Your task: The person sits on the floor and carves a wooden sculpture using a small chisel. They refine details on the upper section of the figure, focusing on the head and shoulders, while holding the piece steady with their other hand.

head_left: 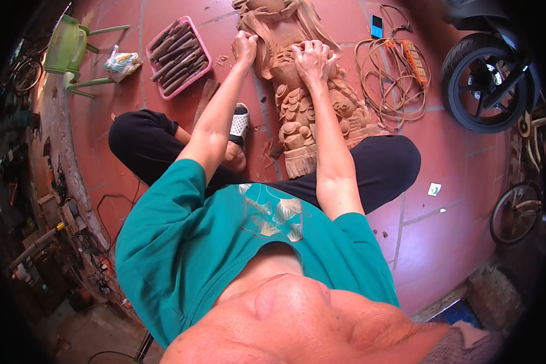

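Observation:
A long brown wood carving [321, 115] lies on the floor between my bent legs and stretches away from me. Draped folds are cut into its far part, with rounded, scale-like shapes nearer to me. My left hand [244, 48] is closed at the left edge of the folds and seems to grip it; the fingertips are hidden. Over the middle of the carving, my right hand [314, 62] has its fingers bent down onto a ridge, knuckles up. No tool shows in either hand.
A pink basket [207, 68] full of dark-handled tools stands left, by a plastic bag [122, 64] and a green chair [67, 45]. To the right lie a coiled cord [379, 100], an orange power strip [415, 64] and a phone [377, 26], near a motorbike wheel [452, 85]. Wood chips dot the tiles.

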### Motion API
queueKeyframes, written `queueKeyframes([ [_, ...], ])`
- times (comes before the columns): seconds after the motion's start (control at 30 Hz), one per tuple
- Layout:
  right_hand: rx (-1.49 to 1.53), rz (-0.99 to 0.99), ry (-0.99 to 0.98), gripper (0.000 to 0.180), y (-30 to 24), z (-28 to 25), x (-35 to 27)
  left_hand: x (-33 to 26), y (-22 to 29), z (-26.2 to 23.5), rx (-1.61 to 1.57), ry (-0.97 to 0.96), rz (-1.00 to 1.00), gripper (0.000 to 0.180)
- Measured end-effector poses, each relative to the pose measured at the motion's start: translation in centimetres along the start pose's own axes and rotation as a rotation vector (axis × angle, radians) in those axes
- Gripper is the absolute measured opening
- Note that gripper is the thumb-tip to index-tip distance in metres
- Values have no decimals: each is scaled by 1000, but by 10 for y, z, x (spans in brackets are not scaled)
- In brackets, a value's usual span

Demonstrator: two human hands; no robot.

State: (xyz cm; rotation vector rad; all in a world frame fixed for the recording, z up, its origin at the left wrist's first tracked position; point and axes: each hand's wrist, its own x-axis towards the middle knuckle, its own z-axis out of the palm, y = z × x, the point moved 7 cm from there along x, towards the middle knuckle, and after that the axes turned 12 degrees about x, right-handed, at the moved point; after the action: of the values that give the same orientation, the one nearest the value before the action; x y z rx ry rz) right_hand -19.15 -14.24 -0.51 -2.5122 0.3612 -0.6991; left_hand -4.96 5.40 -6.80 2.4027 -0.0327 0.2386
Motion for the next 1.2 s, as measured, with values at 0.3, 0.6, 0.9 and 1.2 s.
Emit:
queueKeyframes([
  [0.3,-57,41,-17,37,7,-2,0,-73,-8,-3,-117,-35,-3,22],
  [0.6,-64,36,-37,39,2,1,-1,-60,-18,-7,-76,-55,-35,18],
  [0.9,-48,24,-33,40,1,1,1,-58,-26,-1,-248,-101,-144,22],
  [1.2,-29,31,-20,39,3,-3,0,-36,-21,10,-172,-33,-181,26],
])
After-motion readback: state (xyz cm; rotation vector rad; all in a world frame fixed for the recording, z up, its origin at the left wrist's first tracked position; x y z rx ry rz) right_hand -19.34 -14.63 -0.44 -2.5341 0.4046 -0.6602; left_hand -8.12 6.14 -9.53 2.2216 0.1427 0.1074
